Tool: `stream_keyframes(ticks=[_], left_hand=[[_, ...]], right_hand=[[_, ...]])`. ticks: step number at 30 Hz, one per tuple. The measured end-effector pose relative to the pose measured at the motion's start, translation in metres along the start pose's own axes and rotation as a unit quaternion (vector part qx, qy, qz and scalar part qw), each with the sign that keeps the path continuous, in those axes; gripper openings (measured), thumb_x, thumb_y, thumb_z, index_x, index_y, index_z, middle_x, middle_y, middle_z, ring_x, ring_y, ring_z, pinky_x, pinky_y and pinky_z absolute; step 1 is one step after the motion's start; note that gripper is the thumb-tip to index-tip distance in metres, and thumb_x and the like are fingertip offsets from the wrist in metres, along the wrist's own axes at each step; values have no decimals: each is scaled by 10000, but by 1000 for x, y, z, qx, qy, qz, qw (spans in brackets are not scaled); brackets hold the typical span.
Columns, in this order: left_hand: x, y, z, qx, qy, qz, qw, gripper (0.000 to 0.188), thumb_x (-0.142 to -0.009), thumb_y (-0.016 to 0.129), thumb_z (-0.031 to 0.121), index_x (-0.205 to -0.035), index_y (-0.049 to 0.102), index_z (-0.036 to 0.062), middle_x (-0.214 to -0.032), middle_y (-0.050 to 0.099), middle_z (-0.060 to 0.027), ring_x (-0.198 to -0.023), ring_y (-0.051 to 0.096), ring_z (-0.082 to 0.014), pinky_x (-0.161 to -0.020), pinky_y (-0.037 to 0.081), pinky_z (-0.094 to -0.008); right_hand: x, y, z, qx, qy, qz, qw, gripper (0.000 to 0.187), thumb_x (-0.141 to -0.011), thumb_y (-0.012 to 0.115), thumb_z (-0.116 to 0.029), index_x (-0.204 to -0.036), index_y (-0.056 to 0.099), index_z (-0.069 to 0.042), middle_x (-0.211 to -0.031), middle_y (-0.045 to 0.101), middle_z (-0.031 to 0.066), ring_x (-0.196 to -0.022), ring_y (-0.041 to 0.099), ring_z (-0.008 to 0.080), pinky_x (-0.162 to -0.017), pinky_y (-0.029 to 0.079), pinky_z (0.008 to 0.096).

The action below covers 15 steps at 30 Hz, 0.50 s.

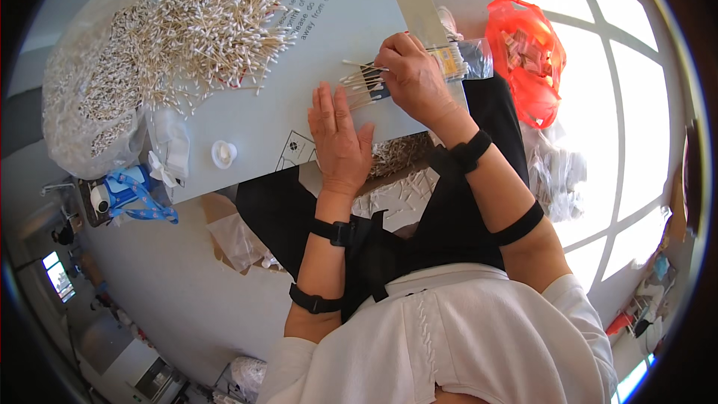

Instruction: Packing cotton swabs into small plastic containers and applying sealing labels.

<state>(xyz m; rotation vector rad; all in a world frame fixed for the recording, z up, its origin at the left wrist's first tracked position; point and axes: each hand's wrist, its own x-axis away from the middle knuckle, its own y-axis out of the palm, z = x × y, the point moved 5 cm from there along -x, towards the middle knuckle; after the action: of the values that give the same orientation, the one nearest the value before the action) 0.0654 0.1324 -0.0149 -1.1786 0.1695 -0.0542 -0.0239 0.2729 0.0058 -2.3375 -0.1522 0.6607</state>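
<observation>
My right hand (413,78) grips a small clear plastic bag (464,60) filled with cotton swabs; their white tips stick out to the left at the bag's mouth (357,75). My left hand (338,138) lies flat, fingers spread, on the pale grey board (254,116) just below those swab tips. A big loose heap of wooden cotton swabs (202,26) covers the board's far left part.
A clear sack of more swabs (90,97) bulges at the left. A small white cap (224,153) sits near the board's front edge. A blue and white device (123,191) lies below it. An orange plastic bag (527,52) and clear packets (557,172) rest at the right.
</observation>
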Motion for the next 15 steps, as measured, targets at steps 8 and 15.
stream_keyframes(ticks=[8, 15], left_hand=[[-68, -24, -25, 77, 22, 123, 989, 381, -723, 733, -5, -1087, 662, 81, -1114, 587, -68, -1098, 525, -300, -952, 423, -425], [-100, -22, -14, 102, 101, 85, 986, 261, -661, 770, 15, -887, 682, 112, -1023, 584, -22, -1067, 528, -277, -880, 420, -417]], right_hand=[[19, -5, -1, 13, 46, 14, 999, 192, -738, 641, 30, -922, 655, -21, -991, 585, 114, -963, 595, 333, -827, 505, 419], [14, -10, 13, -96, 161, 92, 978, 180, -759, 649, 24, -933, 637, -24, -964, 592, 135, -900, 610, 355, -774, 510, 437]])
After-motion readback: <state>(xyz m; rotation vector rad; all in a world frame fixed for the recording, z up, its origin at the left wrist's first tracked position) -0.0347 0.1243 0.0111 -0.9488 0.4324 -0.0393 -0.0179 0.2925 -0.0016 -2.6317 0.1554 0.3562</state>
